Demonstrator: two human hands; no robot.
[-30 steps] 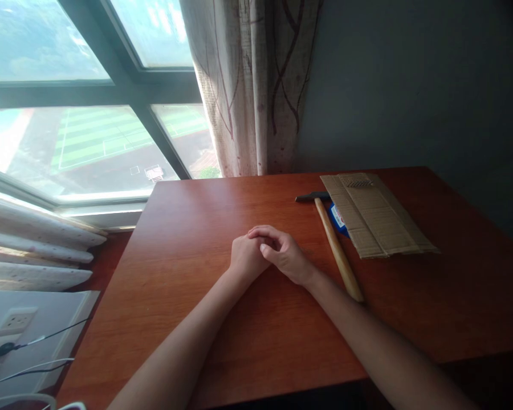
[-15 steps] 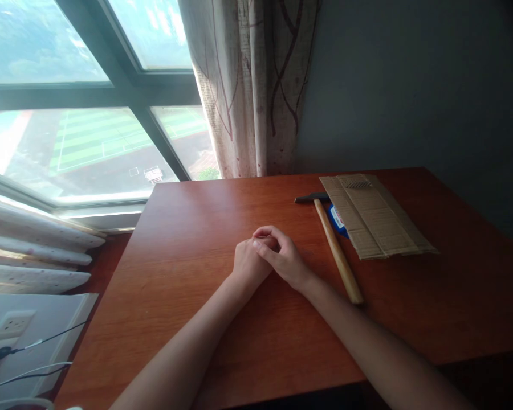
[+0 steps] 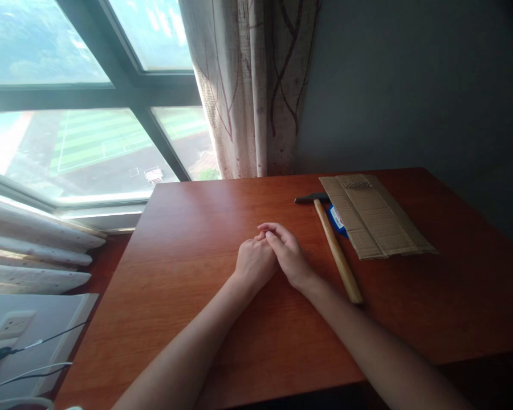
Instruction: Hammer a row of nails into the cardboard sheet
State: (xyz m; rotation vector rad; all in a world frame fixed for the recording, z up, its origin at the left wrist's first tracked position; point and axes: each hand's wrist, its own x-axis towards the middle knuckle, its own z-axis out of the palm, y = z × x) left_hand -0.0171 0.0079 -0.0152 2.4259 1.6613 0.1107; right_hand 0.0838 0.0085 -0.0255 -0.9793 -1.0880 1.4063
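My left hand (image 3: 257, 261) rests over the table with its fingers curled inward; most of them are hidden. Against it lies my right hand (image 3: 291, 256), bent round the left fingers with its thumb on top. The two hands touch each other, and no object shows between them. Nearest to the right hand is a hammer (image 3: 337, 250) with a pale wooden handle and a dark metal head pointing left. A sheet of corrugated cardboard (image 3: 378, 219) lies to its right, with a small bunch of nails or screws (image 3: 358, 185) at its far end.
A blue object with a white label (image 3: 337, 219) sticks out from under the cardboard beside the hammer. The brown wooden table (image 3: 175, 256) stands by a window (image 3: 123, 97) and a patterned curtain (image 3: 250, 102). At the lower left are a wall socket (image 3: 13, 326) and cables.
Both hands have shifted slightly while staying together. The right fingers have loosened and slid towards the left hand's fingertips. Hammer and cardboard have not moved.
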